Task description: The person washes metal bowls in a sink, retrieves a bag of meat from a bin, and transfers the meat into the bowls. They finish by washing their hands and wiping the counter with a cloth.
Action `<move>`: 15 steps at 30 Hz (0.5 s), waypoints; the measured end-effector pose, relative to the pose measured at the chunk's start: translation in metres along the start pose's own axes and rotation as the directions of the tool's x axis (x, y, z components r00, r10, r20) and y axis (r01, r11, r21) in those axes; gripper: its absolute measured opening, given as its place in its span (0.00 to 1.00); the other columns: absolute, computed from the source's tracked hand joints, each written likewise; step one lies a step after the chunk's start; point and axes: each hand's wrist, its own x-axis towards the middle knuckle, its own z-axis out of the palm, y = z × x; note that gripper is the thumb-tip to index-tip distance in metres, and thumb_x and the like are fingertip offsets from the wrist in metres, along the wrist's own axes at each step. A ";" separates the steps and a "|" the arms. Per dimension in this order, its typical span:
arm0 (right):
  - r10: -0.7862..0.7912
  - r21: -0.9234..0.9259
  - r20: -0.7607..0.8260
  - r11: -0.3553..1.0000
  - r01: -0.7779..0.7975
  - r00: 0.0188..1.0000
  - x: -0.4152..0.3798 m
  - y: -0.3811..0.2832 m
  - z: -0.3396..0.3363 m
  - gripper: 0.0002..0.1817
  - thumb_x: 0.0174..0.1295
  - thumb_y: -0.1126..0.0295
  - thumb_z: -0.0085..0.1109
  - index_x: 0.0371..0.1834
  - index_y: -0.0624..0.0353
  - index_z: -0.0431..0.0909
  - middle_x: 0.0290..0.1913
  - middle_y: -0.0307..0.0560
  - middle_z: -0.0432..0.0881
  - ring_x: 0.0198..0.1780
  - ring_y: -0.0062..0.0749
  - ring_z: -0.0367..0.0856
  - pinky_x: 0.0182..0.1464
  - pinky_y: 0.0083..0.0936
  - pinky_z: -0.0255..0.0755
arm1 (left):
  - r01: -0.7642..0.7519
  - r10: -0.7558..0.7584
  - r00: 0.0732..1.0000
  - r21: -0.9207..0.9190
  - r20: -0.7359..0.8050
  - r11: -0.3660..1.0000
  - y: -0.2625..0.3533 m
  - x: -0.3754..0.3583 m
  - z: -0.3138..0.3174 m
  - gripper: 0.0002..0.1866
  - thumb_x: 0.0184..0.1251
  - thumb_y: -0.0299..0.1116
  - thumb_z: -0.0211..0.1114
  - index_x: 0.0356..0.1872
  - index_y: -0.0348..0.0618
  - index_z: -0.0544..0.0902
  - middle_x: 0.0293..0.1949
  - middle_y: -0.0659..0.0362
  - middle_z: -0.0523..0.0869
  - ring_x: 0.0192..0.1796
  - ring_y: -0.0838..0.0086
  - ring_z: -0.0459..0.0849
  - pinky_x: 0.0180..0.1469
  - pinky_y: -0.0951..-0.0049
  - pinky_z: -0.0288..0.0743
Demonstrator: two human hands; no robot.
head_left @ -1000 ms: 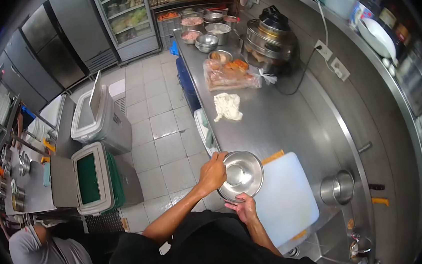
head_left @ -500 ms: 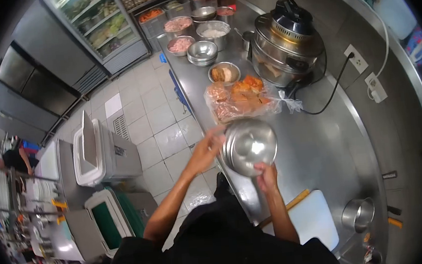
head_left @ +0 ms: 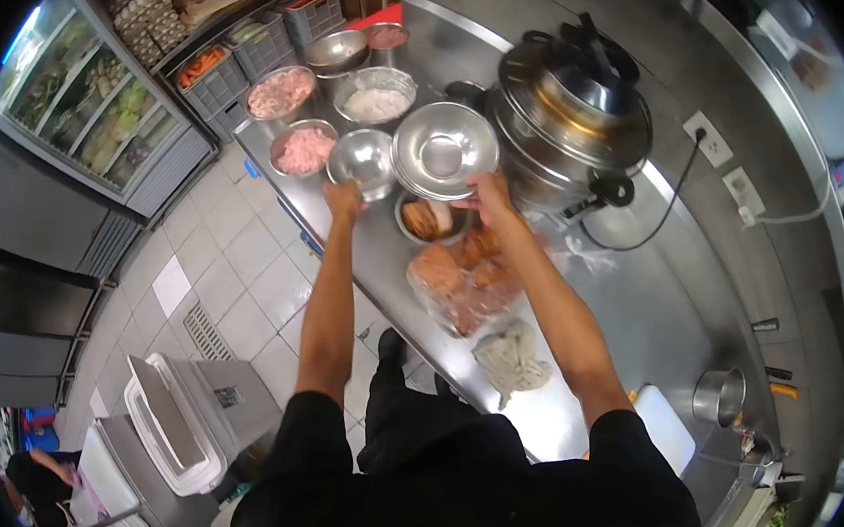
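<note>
My right hand (head_left: 484, 196) is closed on the near rim of a stack of metal bowls (head_left: 445, 151), tilted over a small bowl of browned food (head_left: 426, 220). On the left, my left hand (head_left: 345, 200) grips the near edge of another metal bowl (head_left: 361, 162), beside a bowl of pink meat (head_left: 304, 149). Nearer to me lie a clear bag of orange-brown food (head_left: 456, 286) and a crumpled pale cloth (head_left: 513, 358). A bowl of white contents (head_left: 374, 97) stands just behind the bowls in my hands.
A large metal cooker (head_left: 570, 120) with a black-handled lid stands at the right. A white board (head_left: 663, 430) and a metal pot (head_left: 720, 396) are at the near right. Lidded bins (head_left: 177, 425) stand on the floor at left, and a person (head_left: 44, 482) is farther left.
Both hands have moved up the counter, the right with the bowl stack. My left hand has taken hold of the other bowl. The view has shifted, and the pale cloth now shows.
</note>
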 end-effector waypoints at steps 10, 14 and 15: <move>0.197 -0.050 -0.229 0.976 -0.213 0.953 0.100 0.038 -0.010 0.15 0.54 0.72 0.49 0.44 0.66 0.69 0.37 0.59 0.78 0.37 0.52 0.84 0.31 0.38 0.83 | -0.006 0.015 0.984 -0.051 0.177 0.999 -0.015 -0.038 -0.067 0.24 0.58 0.29 0.54 0.57 0.37 0.64 0.41 0.51 0.79 0.37 0.67 0.83 0.32 0.69 0.85; 0.133 -0.319 -0.285 0.921 -0.225 0.949 0.106 0.044 -0.015 0.14 0.56 0.66 0.50 0.39 0.65 0.73 0.33 0.54 0.79 0.24 0.40 0.82 0.20 0.27 0.77 | 0.029 -0.011 0.960 -0.060 0.279 0.998 -0.006 -0.053 -0.081 0.29 0.62 0.32 0.55 0.65 0.43 0.61 0.51 0.51 0.74 0.41 0.68 0.83 0.36 0.71 0.83; 0.107 -0.384 -0.300 0.896 -0.223 0.948 0.114 0.048 -0.021 0.14 0.56 0.66 0.50 0.40 0.65 0.74 0.33 0.53 0.79 0.20 0.37 0.80 0.19 0.26 0.76 | -0.022 0.047 0.956 -0.087 0.290 0.996 -0.004 -0.055 -0.081 0.31 0.63 0.34 0.57 0.67 0.44 0.59 0.55 0.51 0.72 0.42 0.68 0.83 0.37 0.72 0.82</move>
